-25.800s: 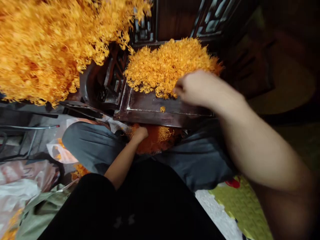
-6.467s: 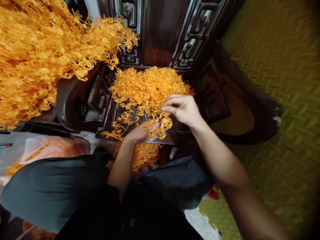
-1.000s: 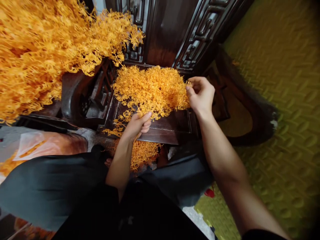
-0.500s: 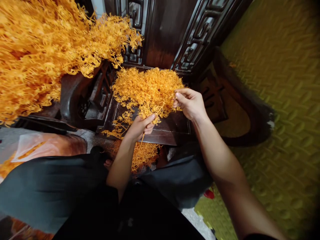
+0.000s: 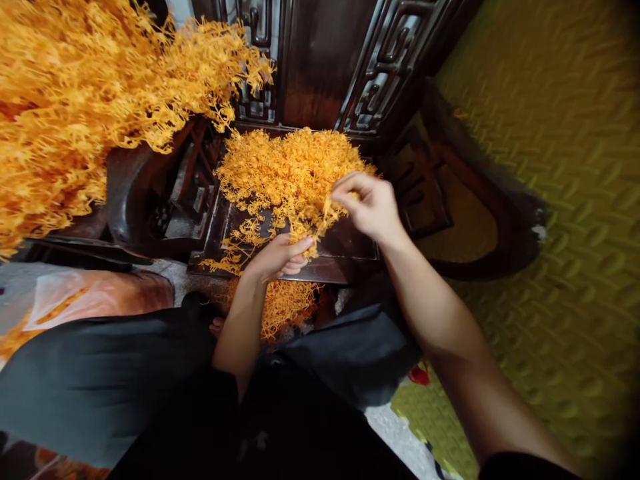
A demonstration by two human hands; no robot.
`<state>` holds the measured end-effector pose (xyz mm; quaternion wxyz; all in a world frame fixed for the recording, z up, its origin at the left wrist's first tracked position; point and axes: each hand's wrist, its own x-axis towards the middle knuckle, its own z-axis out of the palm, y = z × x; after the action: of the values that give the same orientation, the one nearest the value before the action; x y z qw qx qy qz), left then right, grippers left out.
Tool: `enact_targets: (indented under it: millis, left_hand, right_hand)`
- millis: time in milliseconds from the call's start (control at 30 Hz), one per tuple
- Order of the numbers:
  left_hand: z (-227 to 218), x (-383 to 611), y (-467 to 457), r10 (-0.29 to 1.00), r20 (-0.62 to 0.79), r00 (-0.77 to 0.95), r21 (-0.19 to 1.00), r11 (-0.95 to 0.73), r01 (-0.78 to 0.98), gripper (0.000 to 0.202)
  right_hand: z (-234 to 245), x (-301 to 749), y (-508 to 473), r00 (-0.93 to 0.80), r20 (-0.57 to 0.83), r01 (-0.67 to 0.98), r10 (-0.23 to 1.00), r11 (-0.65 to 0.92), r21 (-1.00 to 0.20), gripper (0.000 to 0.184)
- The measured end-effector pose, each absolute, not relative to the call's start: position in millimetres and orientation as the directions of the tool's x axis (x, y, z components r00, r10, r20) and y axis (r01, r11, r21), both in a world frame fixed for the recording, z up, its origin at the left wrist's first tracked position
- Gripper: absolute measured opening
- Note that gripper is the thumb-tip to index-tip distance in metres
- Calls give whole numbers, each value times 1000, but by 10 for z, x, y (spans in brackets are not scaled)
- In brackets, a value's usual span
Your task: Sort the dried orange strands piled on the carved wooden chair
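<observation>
A heap of orange plastic sprigs (image 5: 285, 170) lies on the dark wooden chair seat (image 5: 350, 243) in front of me. My right hand (image 5: 370, 207) is closed in a pinch on a small orange sprig (image 5: 327, 213) pulled out of the heap's near edge. My left hand (image 5: 277, 257) is closed around a bundle of orange sprigs at the seat's front edge; the bundle's lower part (image 5: 285, 307) hangs down between my knees. The two hands are close together, a short gap between them.
A much larger mass of orange sprigs (image 5: 75, 100) fills the upper left over a carved chair arm (image 5: 130, 200). The carved chair back (image 5: 320, 60) stands behind the seat. A yellow-green patterned mat (image 5: 550, 200) covers the floor at right. A clear plastic bag (image 5: 75, 300) lies at left.
My right hand went from the heap's right edge toward my left hand, drawing one sprig out of the pile. My left hand has kept its grip on the bundle, shifting slightly.
</observation>
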<state>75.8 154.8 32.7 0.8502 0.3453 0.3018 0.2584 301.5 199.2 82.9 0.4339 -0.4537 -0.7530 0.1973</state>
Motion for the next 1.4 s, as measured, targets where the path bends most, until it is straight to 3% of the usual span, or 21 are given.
enact_targets:
  millis: [67,133,233,300,367,500,600,800,900,1000,1100,1167,1300,1400]
  left_hand:
    - [343,741,1554,647,-322,691,739,628,-244,48]
    - [354,732,1561,647,-306,698,738,625,-256,51]
    - [344,737,1564,637,-297,711,739,625,-251,44]
    - [322,754,1560,640,-289,712,753,611,-245,38]
    - [302,783,1557,642,-293,708,769,599,-225,38]
    - [311,849,1571,658,-300,691,771,594,-231,44]
    - [332,846,1584,691,-289,663,763,584,-276,41]
    - [290,762,1575,699,-303,647,790,564,-239,53]
    - [284,789,1585,733,-314,603,803,544,-242,47]
    - [264,820,1595,760,-317,567,828,514,-226,43]
    - [203,838,1602,819,-312,481,874,446,-193,40]
    - [157,851,1611,887,-276,371,931,343,-127,35]
    - [116,885,1630,981,-78,178,988,52,148,19]
    - [124,906,1631,990,-61,130,931,10,364,19]
  right_hand:
    - [832,3089,2027,55,520,511,852,424,-748,36]
    - [861,3112,2000,114,486,461,867,387,-798,37]
    - [903,3055,1877,-145,346,399,927,375,-837,38]
    - [895,3001,1809,-355,208,446,911,360,-819,38]
    - [846,2957,1790,-421,110,496,900,330,-803,36]
    - [663,2896,1907,-70,190,397,979,202,-895,35]
    - [527,2958,2103,184,237,280,954,180,-943,41]
    - [440,3472,2424,348,400,339,848,285,-897,39]
    - [442,3478,2318,187,423,497,886,286,-819,43]
    - [498,3237,2111,-85,438,665,895,379,-644,47]
    - [611,2919,1899,-172,526,682,833,486,-546,27]
    - [660,2723,1770,-201,511,638,836,507,-579,23]
    - [620,2468,1614,-325,346,557,880,474,-682,45]
    - [573,2419,1610,-238,312,525,920,393,-755,32]
